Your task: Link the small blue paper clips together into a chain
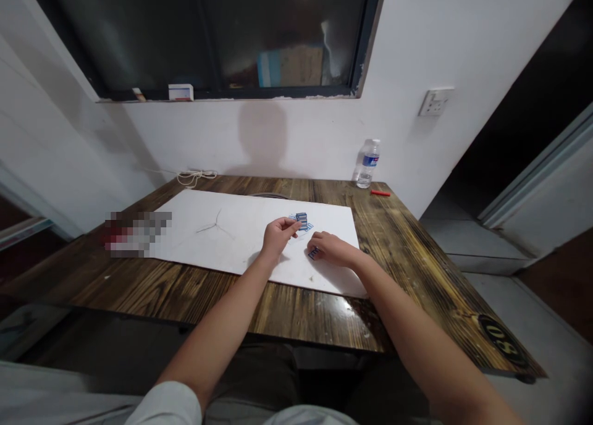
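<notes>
Two bare hands work close together, not touching, over a small stack of blue-and-white pieces point(301, 222) toward the right end of a white sheet point(222, 252) laid on a dark-grained wooden table point(407, 270). The left hand point(279, 236) is curled, its fingertips point(294, 226) just beside the stack; the picture is too small to tell whether they pinch anything. The right hand point(332, 249) lies low on the sheet, its fingers over a single blue-edged piece point(314, 252) set apart from the stack, and it cannot be told whether they grip that piece or only rest on it. More flat blue-outlined pieces point(309, 227) lie around the foot of the stack. Farther left on the sheet is a thin three-armed mark point(215, 225). Along the table's far edge, by a white wall, stand a water bottle with a blue label point(367, 164) and a small red stick point(380, 193), with a loop of white cord point(197, 176) nearby. A pixelated patch point(139, 233) hides whatever lies at the sheet's left end.
</notes>
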`<act>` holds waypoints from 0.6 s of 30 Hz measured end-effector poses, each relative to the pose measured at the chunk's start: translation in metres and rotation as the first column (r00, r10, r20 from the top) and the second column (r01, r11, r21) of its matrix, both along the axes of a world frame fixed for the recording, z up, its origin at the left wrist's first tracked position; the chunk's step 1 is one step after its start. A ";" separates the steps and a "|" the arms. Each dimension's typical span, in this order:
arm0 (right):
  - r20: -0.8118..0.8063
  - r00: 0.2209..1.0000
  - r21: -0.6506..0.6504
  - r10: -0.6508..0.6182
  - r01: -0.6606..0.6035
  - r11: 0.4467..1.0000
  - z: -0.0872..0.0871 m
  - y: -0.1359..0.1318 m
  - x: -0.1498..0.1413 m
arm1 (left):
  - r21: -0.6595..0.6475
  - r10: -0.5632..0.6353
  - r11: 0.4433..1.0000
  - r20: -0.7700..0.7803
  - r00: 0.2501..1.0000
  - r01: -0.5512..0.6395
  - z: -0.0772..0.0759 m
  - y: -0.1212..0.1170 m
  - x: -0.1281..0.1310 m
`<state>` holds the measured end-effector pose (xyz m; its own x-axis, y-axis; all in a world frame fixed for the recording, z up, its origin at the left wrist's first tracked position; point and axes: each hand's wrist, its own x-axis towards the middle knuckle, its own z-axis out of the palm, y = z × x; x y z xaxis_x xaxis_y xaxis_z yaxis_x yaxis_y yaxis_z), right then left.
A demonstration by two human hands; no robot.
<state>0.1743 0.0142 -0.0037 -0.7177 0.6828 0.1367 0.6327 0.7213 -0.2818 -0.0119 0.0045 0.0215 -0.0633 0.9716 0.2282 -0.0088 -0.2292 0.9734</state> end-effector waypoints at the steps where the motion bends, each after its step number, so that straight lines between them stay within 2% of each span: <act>1: 0.013 1.000 -0.015 -0.015 0.015 1.000 0.001 0.000 -0.001 | -0.003 0.002 1.000 -0.003 1.000 -0.002 0.000 0.000 0.000; 7: 0.060 0.996 -0.079 -0.069 0.074 0.994 0.005 -0.002 -0.002 | -0.015 0.007 1.000 -0.015 1.000 -0.007 -0.001 0.000 0.000; 13: 0.015 0.995 -0.032 -0.103 0.104 0.994 0.003 -0.004 -0.001 | -0.013 0.001 1.000 -0.018 1.000 -0.001 -0.003 0.002 0.000; 18: 0.040 0.993 -0.061 -0.109 0.111 0.992 0.002 -0.002 -0.002 | -0.012 -0.001 1.000 -0.015 1.000 0.001 -0.005 0.003 0.000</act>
